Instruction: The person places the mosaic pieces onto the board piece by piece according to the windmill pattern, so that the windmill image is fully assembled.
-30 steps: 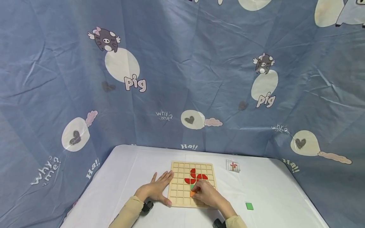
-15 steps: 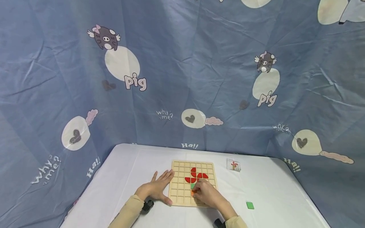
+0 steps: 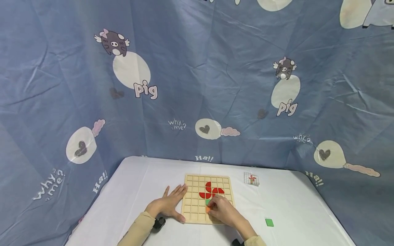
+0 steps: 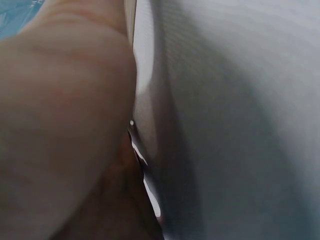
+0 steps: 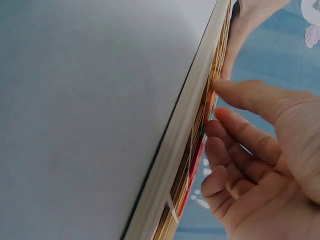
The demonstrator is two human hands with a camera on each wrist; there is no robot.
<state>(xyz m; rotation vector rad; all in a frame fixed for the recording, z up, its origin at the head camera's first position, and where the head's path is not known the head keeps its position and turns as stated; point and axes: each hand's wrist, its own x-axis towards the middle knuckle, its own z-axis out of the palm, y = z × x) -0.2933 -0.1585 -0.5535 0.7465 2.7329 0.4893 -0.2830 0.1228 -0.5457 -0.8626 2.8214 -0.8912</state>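
A square wooden grid board (image 3: 191, 216) lies on the white table in the head view. Red quarter-round pieces (image 3: 205, 195) form a pinwheel in its cells, above a green square tile (image 3: 208, 202) and an orange square tile (image 3: 208, 209). My left hand (image 3: 168, 205) is spread flat at the board's left edge, fingertips and thumb touching its frame. Over the board, my right hand (image 3: 224, 211) holds the orange tile between thumb and forefinger, right at its cell. The right wrist view shows the thumb (image 5: 240, 95) and curled fingers close to the board's surface.
A loose green square tile (image 3: 269, 222) lies on the table to the right of the board. Behind it, near the back right, is a small card (image 3: 251, 178) printed with a grid and a red pinwheel picture. A blue pig-patterned cloth (image 3: 184, 85) hangs around the table.
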